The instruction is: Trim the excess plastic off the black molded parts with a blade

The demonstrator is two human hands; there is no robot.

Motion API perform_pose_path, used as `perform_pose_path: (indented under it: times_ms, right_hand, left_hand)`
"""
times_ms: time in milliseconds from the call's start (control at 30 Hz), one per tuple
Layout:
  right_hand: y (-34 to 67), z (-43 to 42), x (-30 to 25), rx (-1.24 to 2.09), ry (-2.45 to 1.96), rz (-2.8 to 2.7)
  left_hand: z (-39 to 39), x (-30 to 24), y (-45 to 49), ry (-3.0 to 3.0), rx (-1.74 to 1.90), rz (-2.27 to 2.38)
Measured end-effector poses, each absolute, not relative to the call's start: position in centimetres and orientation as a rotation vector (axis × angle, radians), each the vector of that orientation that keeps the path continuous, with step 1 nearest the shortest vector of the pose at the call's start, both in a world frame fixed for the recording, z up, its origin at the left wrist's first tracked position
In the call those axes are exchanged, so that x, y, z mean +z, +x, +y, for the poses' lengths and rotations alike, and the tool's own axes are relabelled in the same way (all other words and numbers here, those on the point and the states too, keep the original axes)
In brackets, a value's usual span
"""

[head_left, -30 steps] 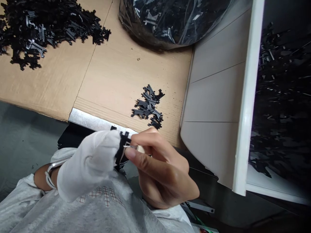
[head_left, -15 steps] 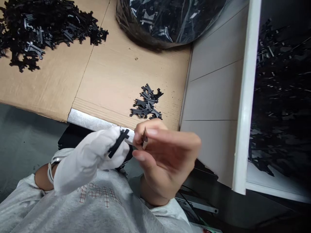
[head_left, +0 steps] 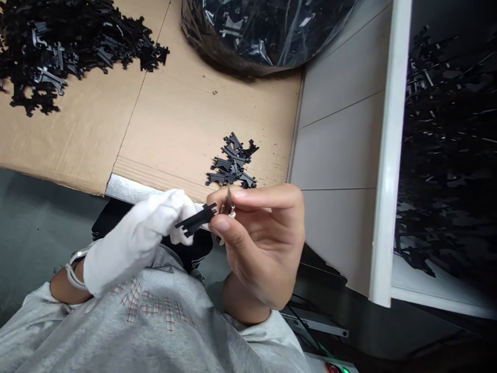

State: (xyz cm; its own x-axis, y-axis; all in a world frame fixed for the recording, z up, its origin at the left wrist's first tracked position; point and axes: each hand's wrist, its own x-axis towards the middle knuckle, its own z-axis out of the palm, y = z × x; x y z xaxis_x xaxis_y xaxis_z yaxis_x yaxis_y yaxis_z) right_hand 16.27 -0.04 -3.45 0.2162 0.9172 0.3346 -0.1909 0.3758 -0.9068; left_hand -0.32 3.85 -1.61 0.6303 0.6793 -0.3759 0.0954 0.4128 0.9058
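My left hand (head_left: 145, 235), in a white glove, pinches a small black plastic part (head_left: 196, 220) with notched ends. The bare fingers of my right hand (head_left: 264, 243) close on a small pointed metal blade (head_left: 228, 201), its tip upward. Much of the blade is covered by the thumb and fingers. The part's right end is close beside the blade; whether they touch I cannot tell. Just beyond my right fingers, a small pile of similar black parts (head_left: 233, 163) lies on the cardboard.
Cardboard (head_left: 174, 119) covers the table, with a metal edge (head_left: 128, 190) at the front. A large heap of black parts (head_left: 77, 46) lies at the far left. A black plastic bag (head_left: 248, 57) stands at the back. On the right, a white-edged bin (head_left: 382, 207) holds many black parts.
The black part has turned flatter and shifted right, closer to the blade. My right hand has moved slightly left and up, its thumb now nearer the forefinger.
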Motion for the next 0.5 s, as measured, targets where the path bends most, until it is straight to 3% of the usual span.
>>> perform_pose_path:
  times_ms: [500]
  right_hand:
    - [16.2, -0.6, -3.4, 0.791, -0.98, -1.167]
  left_hand:
    - [4.6, 0.3, 0.5, 1.024, 0.482, 0.859]
